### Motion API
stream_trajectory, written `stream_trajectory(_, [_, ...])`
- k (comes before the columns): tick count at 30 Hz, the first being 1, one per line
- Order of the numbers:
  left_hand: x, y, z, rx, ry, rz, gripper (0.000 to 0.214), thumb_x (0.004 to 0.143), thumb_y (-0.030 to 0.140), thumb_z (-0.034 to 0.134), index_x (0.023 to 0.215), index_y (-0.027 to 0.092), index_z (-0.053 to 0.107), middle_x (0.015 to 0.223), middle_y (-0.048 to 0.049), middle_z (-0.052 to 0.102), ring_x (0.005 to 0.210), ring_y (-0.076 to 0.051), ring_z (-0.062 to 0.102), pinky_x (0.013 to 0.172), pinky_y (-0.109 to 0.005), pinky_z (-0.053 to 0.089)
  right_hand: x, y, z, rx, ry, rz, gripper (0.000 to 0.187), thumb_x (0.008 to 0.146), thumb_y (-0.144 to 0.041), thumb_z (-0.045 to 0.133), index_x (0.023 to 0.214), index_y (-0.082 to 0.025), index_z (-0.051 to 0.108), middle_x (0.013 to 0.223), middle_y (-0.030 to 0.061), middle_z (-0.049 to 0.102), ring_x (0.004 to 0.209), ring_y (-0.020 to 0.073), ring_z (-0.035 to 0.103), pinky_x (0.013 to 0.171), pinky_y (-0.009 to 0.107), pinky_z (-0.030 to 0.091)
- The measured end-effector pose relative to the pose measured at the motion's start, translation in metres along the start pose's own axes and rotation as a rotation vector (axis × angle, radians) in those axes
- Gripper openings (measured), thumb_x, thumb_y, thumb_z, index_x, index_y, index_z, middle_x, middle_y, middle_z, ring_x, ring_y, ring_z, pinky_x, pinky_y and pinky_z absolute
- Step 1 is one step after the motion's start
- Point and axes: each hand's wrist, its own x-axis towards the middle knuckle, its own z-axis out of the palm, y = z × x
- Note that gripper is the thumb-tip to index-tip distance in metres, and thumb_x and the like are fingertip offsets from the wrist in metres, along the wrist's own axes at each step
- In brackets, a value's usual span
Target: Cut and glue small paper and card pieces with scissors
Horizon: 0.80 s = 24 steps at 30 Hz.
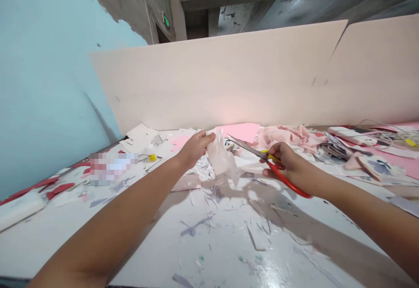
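Pinched in my left hand (198, 147) is a thin, pale piece of fabric (220, 153) that hangs down over the table. My right hand (288, 168) is closed around the handles of a pair of scissors (245, 145) with red and yellow grips. The blades point up and left toward the fabric, apart from it as far as I can tell, and look nearly closed. Beneath both hands lie paper and cloth scraps. The far fingers of my left hand are hidden behind its thumb and the fabric.
A white table (163, 244) carries thin offcuts. Crumpled pink cloth (288, 136) and a pink sheet (240, 131) lie at the back. On the right is a flower-patterned pouch-like piece (381, 168); on the left, red scraps (60, 190). A pale panel (245, 78) stands behind the table.
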Motion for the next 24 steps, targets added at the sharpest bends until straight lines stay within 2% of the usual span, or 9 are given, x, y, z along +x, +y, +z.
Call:
stream_trajectory(3, [-0.001, 0.005, 0.002, 0.101, -0.032, 0.078, 0.021, 0.071, 0.038, 0.056, 0.069, 0.018, 0.05, 0.061, 0.0042, 0.041, 0.051, -0.007, 0.035, 0.048, -0.021, 0.027, -0.006, -0.006, -0.003, -0.075, -0.186, 0.014, 0.048, 0.068, -0.043, 0.059, 0.095, -0.024, 0.025, 0.074, -0.0012, 0.051, 0.064, 0.0173, 0.05, 0.06, 0.031, 0.046])
stream_trajectory(5, [-0.002, 0.007, 0.002, 0.164, -0.043, 0.102, 0.019, 0.07, 0.037, 0.057, 0.073, 0.019, 0.053, 0.062, 0.0039, 0.043, 0.05, -0.007, 0.035, 0.046, -0.021, 0.026, -0.009, -0.014, -0.006, -0.117, -0.26, 0.036, 0.049, 0.068, -0.046, 0.058, 0.095, -0.023, 0.025, 0.068, -0.0027, 0.047, 0.059, 0.017, 0.048, 0.058, 0.032, 0.045])
stream_trajectory(8, [-0.004, 0.01, 0.001, 0.26, -0.013, 0.132, 0.018, 0.071, 0.038, 0.056, 0.075, 0.021, 0.053, 0.063, 0.0037, 0.044, 0.05, -0.007, 0.036, 0.044, -0.02, 0.025, -0.01, -0.022, -0.013, -0.186, -0.22, 0.039, 0.051, 0.065, -0.049, 0.059, 0.094, -0.022, 0.028, 0.071, -0.0009, 0.047, 0.062, 0.0187, 0.05, 0.059, 0.033, 0.045])
stream_trajectory(12, [-0.006, 0.019, 0.0, 0.346, 0.025, 0.182, 0.018, 0.07, 0.036, 0.057, 0.069, 0.02, 0.05, 0.058, 0.0049, 0.039, 0.047, -0.006, 0.034, 0.042, -0.019, 0.025, -0.009, -0.025, -0.024, -0.259, -0.206, 0.069, 0.052, 0.061, -0.051, 0.06, 0.097, -0.022, 0.035, 0.087, 0.0044, 0.056, 0.066, 0.0212, 0.055, 0.057, 0.033, 0.045])
stream_trajectory(16, [-0.009, 0.033, 0.001, 0.399, -0.025, 0.163, 0.019, 0.071, 0.037, 0.054, 0.065, 0.02, 0.05, 0.053, 0.0058, 0.033, 0.042, -0.005, 0.028, 0.04, -0.019, 0.024, -0.006, -0.038, -0.031, -0.336, -0.234, 0.082, 0.056, 0.058, -0.053, 0.062, 0.098, -0.021, 0.04, 0.102, 0.0092, 0.057, 0.074, 0.0239, 0.058, 0.059, 0.032, 0.044])
stream_trajectory(19, [-0.01, 0.04, 0.003, 0.449, -0.063, 0.15, 0.02, 0.072, 0.036, 0.053, 0.062, 0.019, 0.049, 0.052, 0.0057, 0.031, 0.041, -0.005, 0.026, 0.04, -0.02, 0.022, -0.003, -0.048, -0.032, -0.394, -0.259, 0.06, 0.059, 0.057, -0.056, 0.063, 0.098, -0.021, 0.042, 0.098, 0.009, 0.058, 0.076, 0.0249, 0.058, 0.058, 0.031, 0.043])
stream_trajectory(24, [-0.01, 0.041, 0.01, 0.55, -0.027, 0.246, 0.023, 0.071, 0.037, 0.052, 0.057, 0.019, 0.046, 0.052, 0.0047, 0.032, 0.045, -0.007, 0.029, 0.042, -0.021, 0.022, 0.002, -0.055, -0.029, -0.456, -0.295, 0.029, 0.059, 0.059, -0.061, 0.059, 0.099, -0.021, 0.043, 0.087, 0.0073, 0.061, 0.066, 0.0233, 0.058, 0.052, 0.029, 0.039])
